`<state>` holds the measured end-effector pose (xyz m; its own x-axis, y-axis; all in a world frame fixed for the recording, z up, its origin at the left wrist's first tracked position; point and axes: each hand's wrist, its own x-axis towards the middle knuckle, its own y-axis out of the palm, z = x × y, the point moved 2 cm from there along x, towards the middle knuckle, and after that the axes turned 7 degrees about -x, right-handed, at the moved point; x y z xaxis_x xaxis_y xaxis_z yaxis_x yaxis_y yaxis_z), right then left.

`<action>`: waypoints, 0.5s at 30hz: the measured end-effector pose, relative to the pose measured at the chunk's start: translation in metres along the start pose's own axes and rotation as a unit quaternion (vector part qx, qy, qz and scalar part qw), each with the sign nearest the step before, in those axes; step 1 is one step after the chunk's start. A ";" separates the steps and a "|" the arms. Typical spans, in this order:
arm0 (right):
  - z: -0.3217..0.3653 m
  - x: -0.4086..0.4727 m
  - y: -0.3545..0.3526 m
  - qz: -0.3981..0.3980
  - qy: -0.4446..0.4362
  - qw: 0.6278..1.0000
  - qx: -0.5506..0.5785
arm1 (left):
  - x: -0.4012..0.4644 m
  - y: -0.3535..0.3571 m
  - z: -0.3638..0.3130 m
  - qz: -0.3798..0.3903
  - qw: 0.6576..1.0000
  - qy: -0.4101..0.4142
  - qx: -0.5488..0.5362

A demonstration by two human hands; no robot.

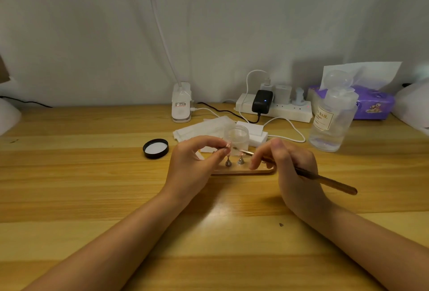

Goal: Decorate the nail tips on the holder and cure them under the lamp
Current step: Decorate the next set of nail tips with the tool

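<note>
Wooden surface (92,174) before a pale draped cloth (209,23). At the rear, from large to small: a purple tissue pack (373,102) at far right; a clear bottle (332,119) with a label, standing just in front of it; a white power strip (278,108) carrying a black adapter (261,101) and white plugs; a white clip lamp (181,102) whose neck rises out of view. Mid-surface: white wipes (202,128), a white block (255,134), and an open clear jar (236,136) standing between them; its black lid (155,148) lies inverted well to the left. Both forearms enter from below. The left hand (195,163) is curled, thumb and forefinger pinching a pale nail tip (228,145) raised above the holder (243,170), a flat wooden base lying between the hands. The right hand (290,163) grips a slender brush (325,180) like a pen, its handle angled down to the right, its working end pointing left, close to the held tip. Two small metal stands (234,162) rise upright from the holder, side by side; the rest of the base is hidden behind the hands.
</note>
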<state>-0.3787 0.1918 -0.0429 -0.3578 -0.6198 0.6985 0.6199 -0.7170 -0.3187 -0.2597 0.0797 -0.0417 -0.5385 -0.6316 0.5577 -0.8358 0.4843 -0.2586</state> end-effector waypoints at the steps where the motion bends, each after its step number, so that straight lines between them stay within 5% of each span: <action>1: 0.000 0.001 0.000 0.001 0.006 1.000 -0.013 | 0.000 0.000 0.000 0.000 1.000 -0.001 0.000; 10: 0.001 -0.002 0.003 0.028 -0.037 0.999 -0.006 | 0.000 0.000 0.002 -0.004 1.000 0.006 0.000; 15: -0.002 0.002 0.001 0.013 0.021 0.999 -0.031 | 0.000 0.001 0.002 -0.003 1.000 0.005 -0.002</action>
<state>-0.3804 0.1887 -0.0434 -0.3720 -0.6500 0.6627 0.5851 -0.7184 -0.3762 -0.2604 0.0789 -0.0433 -0.5331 -0.6282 0.5667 -0.8382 0.4832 -0.2529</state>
